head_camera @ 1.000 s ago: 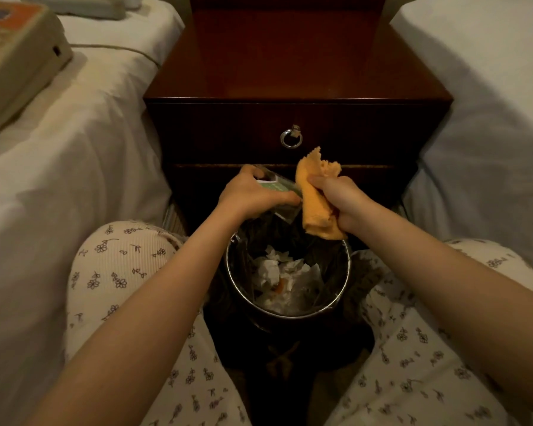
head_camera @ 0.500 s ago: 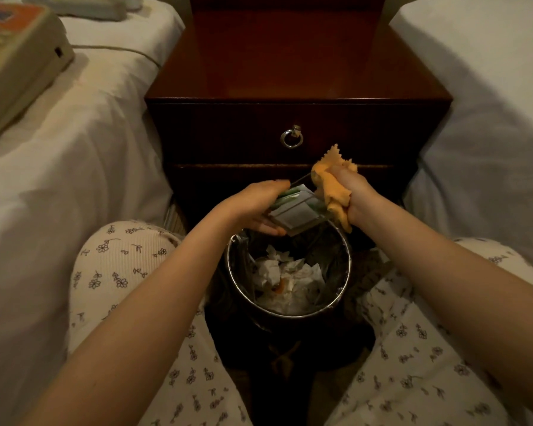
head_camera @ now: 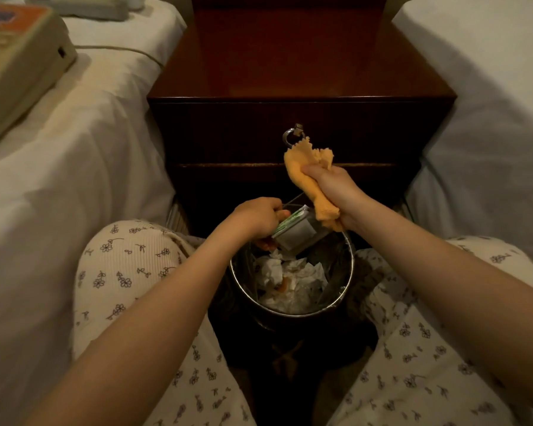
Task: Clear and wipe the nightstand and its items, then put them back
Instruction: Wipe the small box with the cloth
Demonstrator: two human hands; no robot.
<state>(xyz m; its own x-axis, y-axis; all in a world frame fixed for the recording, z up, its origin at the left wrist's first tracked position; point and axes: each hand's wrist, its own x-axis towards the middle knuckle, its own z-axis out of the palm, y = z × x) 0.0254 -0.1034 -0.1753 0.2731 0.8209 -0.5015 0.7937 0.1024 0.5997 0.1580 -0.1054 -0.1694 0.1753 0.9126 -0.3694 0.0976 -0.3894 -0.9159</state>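
The left hand [head_camera: 257, 218] has its fingers curled round the near end of a small clear holder [head_camera: 299, 232], gripping it tilted. It is packed with flat packets whose green-and-white edges show along the top, with a pale grey-white face turned toward the camera. The holder hangs over the 12 o'clock rim of a round metal-rimmed bin [head_camera: 290, 327] that stands between the person's knees and holds crumpled white tissues [head_camera: 277, 272]. At 1 o'clock from the holder, the right hand [head_camera: 336, 189] is clenched round an orange cloth [head_camera: 305, 179]. The cloth is bunched, its frayed edge sticking up above the fist and its tail hanging down beside the holder; whether they touch is unclear. Beyond both hands, at 12 o'clock, stands the dark wooden nightstand [head_camera: 290, 66], with a ring pull [head_camera: 290, 135] on its drawer. White beds flank it at 9 o'clock [head_camera: 74, 179] and 3 o'clock [head_camera: 490, 103]. A beige boxy item [head_camera: 16, 66] lies on the left bed at 10 o'clock.
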